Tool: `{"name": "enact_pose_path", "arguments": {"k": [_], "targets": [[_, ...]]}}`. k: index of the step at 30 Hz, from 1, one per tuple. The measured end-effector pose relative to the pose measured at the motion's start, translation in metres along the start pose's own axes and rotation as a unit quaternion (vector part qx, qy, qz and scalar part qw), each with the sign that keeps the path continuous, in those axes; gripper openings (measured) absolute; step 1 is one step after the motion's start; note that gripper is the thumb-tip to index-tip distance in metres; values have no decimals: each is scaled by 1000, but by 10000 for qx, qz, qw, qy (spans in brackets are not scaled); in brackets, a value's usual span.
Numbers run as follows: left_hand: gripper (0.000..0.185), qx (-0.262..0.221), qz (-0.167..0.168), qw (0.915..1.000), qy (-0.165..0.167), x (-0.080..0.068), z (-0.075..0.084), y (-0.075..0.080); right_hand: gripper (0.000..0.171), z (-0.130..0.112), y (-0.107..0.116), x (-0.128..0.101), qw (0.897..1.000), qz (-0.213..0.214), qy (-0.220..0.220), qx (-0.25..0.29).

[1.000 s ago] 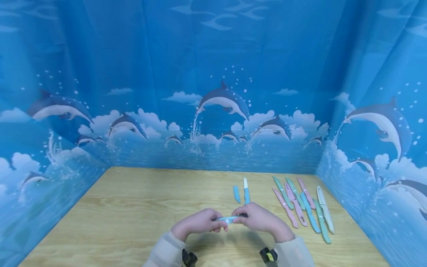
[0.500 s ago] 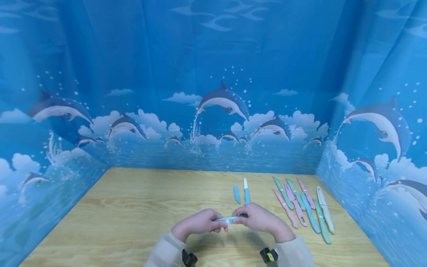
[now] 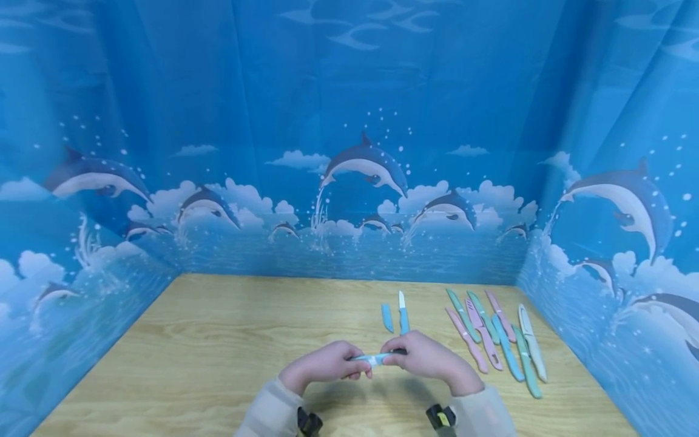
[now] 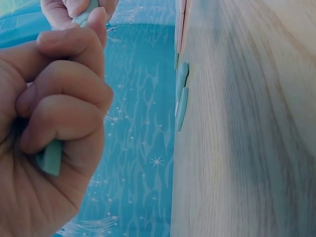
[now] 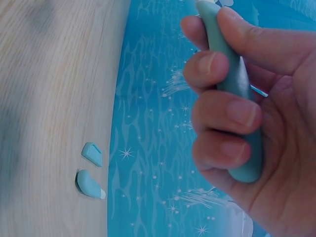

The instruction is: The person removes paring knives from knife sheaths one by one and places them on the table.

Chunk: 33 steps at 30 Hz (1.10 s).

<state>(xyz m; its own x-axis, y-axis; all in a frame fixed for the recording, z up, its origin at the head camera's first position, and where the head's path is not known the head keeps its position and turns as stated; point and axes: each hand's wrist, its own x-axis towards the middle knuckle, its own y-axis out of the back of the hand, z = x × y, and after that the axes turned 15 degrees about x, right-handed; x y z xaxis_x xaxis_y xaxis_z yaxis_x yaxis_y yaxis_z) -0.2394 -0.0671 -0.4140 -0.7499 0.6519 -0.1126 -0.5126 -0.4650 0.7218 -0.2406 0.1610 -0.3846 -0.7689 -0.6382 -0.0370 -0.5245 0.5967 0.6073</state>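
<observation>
Both hands hold a light-blue knife point(image 3: 374, 360) level between them, just above the table. My right hand point(image 3: 423, 357) wraps its fingers around the rounded handle point(image 5: 232, 79), with the thumb along its top. My left hand point(image 3: 329, 364) curls around the other end; a flat-ended green-blue piece, seemingly the sheath point(image 4: 51, 158), pokes out under its fingers in the left wrist view. The fingers hide the blade. Beyond the right hand lies a small blue knife point(image 3: 403, 320) with its white blade bare, beside a separate blue sheath point(image 3: 387, 318).
Several pink, green and blue knives, apparently sheathed, lie grouped at the right of the wooden table point(image 3: 218, 340); among them are a pink knife point(image 3: 483, 334) and a pale green one point(image 3: 532, 343). A blue dolphin-print curtain point(image 3: 349, 121) surrounds the table's back and sides.
Almost nothing differs; both hands keep their hold on the knife, with the right hand shifted only very slightly. The things on the table stay where they were.
</observation>
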Motion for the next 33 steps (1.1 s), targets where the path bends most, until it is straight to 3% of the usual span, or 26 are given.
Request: {"name": "enact_pose_path", "arguments": {"k": [33], "targets": [[23,1,-3,10000,34,1,-4,0,16,-1,3,-2,9998,-6,-165,76]]}}
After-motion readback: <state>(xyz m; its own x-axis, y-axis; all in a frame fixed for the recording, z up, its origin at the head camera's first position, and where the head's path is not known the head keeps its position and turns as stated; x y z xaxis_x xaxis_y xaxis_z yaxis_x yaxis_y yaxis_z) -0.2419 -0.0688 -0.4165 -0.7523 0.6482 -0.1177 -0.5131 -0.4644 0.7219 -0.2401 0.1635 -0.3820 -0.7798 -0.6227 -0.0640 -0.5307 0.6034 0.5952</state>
